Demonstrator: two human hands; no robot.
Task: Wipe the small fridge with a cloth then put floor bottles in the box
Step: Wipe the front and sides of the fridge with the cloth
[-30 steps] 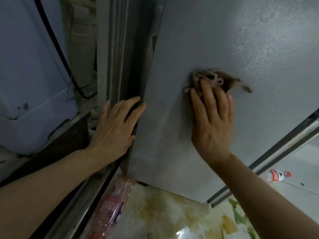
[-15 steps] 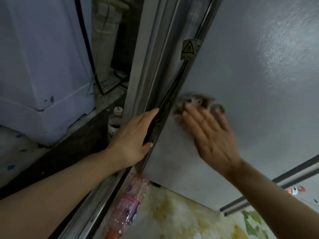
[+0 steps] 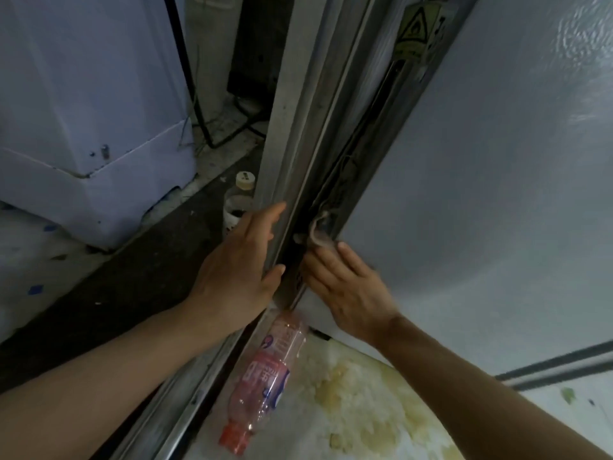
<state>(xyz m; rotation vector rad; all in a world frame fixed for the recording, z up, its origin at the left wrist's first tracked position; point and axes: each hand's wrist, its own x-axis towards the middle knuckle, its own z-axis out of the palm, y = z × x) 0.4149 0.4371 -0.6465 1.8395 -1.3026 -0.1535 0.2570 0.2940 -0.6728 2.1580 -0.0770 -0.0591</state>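
Right hand [image 3: 348, 287], fingers flat, presses cloth [image 3: 318, 239] at fridge [image 3: 481, 194] left edge; left hand [image 3: 238, 263], relaxed, braces frame [image 3: 298, 127]; advise firm overlapping strokes along the seam.

The scene is sitting dim and bluish, with light falling from about 2 o'clock and throwing a mottled glare on the fridge side [image 3: 497, 161] near 1 o'clock. Deep shadow is filling the gap at 12 o'clock and the dark floor strip [image 3: 109, 293] at 9 o'clock. Wide-angle distortion is bending straight edges toward the borders, while motion blur is softening the warning sticker [image 3: 416, 31] at 12 o'clock and the right hand [image 3: 348, 287] near centre.
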